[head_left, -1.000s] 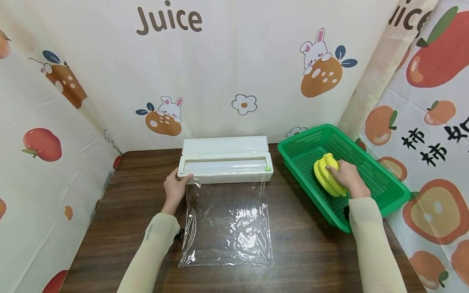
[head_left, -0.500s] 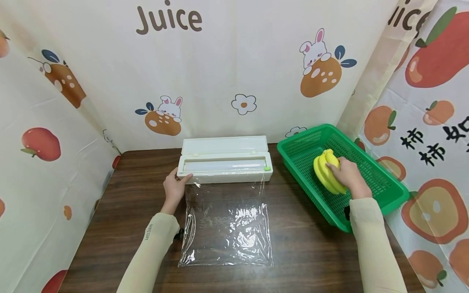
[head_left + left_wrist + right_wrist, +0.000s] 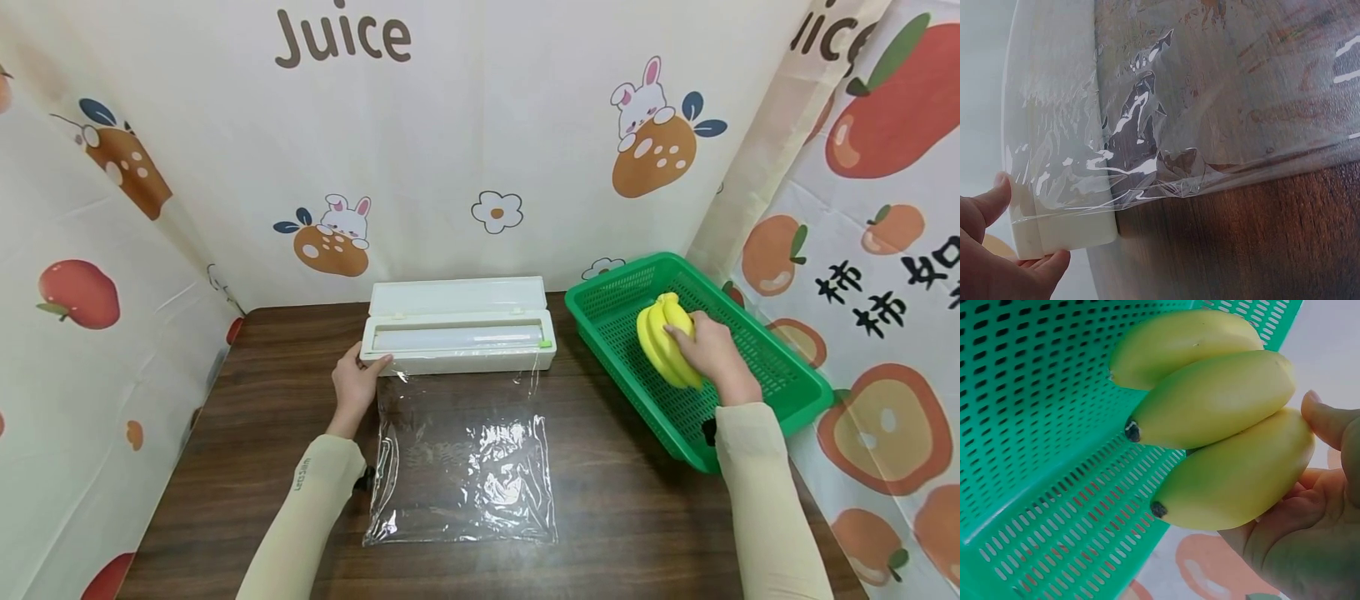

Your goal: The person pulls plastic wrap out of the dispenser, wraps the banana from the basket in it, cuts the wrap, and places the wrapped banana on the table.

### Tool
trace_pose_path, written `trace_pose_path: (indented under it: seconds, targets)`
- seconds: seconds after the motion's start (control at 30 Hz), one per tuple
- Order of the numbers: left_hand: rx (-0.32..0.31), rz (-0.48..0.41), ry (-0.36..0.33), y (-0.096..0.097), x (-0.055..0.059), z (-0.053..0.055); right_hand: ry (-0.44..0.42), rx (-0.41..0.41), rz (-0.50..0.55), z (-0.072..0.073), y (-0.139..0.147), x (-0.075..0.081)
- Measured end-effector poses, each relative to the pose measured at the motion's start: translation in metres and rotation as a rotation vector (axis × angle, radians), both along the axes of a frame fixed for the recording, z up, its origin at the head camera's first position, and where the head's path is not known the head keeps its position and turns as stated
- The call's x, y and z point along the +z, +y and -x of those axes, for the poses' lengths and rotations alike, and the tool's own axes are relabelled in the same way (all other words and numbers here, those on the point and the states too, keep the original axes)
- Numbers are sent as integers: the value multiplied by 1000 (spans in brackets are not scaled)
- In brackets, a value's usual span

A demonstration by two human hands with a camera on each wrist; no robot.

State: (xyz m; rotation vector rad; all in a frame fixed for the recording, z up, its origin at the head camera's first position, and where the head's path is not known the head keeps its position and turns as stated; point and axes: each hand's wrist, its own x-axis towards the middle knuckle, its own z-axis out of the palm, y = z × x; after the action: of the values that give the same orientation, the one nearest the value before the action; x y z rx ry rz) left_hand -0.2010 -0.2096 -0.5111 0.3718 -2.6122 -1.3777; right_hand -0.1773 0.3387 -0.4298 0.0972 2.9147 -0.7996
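Left hand: curled about the near left corner of a long, white plastic dispenser box, gripping it; in the left wrist view the thumb lies against one edge and fingertips bear on the end face. Glare on the film there makes it hard to say whether the thumb also touches the film. Right hand: well to the right of the dispenser box, closed around a bunch of plump yellow bananas, greenish toward their dark tips; the thumb presses on one side and the fingers wrap the other. The bunch is tilted, its joined end pointing away from the person, within the outline of a green, perforated plastic basket. The basket stands to the right of the dispenser box, set at a slant. The box's lid is raised at the back; a pale roll of film lies lengthwise inside, with a small bright-green slider at the right end. From the roll, a clear, glossy plastic sheet passes over the box's front edge and lies toward the person on a dark brown wood-grain table. Behind the dispenser box hangs a cream cloth printed with rabbits, fruit and "Juice".
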Motion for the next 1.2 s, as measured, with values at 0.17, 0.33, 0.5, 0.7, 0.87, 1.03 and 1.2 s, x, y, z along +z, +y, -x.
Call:
trace_pose_path:
  seconds: [0.17,0.33,0.5,0.7,0.87,1.03,1.2]
  targets:
    - [-7,-4,-10,0,0,0,15,3,-2,-1,-4,7]
    - [-10,-13,-16,0,1,0,37,6,-7,-3,-10,12]
    - [-11,-6,-19,0,1,0,61,7,-26,-5,-16,14]
    - [-9,3,-6,-1,0,0,114,6,-66,-6,-23,18]
    - [-4,-9,-10,0,0,1,142,5,-84,-7,-29,23]
    - [-2,-18,-18,1,1,1,161,7,-92,-8,-35,28]
    - [2,-4,-10,0,1,1,182,7,-90,-10,-39,34]
